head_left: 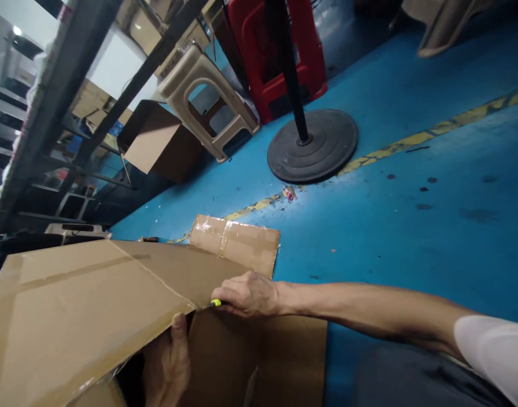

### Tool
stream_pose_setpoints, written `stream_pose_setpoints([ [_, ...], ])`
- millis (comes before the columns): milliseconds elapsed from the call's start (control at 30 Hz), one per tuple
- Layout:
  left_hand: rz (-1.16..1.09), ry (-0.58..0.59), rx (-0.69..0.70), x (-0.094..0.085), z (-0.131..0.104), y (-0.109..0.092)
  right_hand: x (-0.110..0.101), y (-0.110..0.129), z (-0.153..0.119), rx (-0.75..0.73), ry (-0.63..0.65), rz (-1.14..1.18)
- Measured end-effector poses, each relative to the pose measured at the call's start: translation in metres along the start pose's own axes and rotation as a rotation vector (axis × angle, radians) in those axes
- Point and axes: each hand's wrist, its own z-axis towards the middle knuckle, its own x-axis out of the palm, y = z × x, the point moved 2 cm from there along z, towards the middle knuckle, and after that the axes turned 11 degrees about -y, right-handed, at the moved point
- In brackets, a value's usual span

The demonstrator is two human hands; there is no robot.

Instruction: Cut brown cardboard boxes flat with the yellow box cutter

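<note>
The right hand (247, 295) is closed around a yellow-tipped cutter (215, 303) (mostly hidden in the fist), its tip at the edge of the cardboard box (89, 305) in the near left. The left hand (168, 362) grips a box flap from beneath, thumb on top. A fan base (322, 148) stands far behind on the blue floor (411, 226).

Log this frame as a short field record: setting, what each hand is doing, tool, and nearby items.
setting: blue floor with a worn yellow line
work piece: large cardboard box, flaps partly open
right hand: fist closed in a grip on a yellow-tipped tool, tip at the flap edge
left hand: under the near flap, thumb over its edge
tool type: too hidden to tell
nearby: round black stand base, beige stool, red stool, open carton, metal shelving
</note>
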Motion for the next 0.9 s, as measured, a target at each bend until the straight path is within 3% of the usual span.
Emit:
stream_pose_setpoints([
  [300,-0.007,-0.037,0.061,-0.002,-0.001,-0.01,-0.009,0.008,0.004,-0.001,0.034,-0.125],
  [467,0.01,-0.058,0.06,-0.001,-0.001,-0.005,-0.023,0.025,0.007,0.048,0.074,-0.234],
  [667,0.086,0.03,0.026,-0.002,0.001,-0.006,-0.042,0.044,0.014,0.081,0.176,-0.335],
  [900,0.048,-0.031,0.05,-0.003,-0.001,-0.006,-0.037,0.04,0.013,0.063,0.18,-0.308],
])
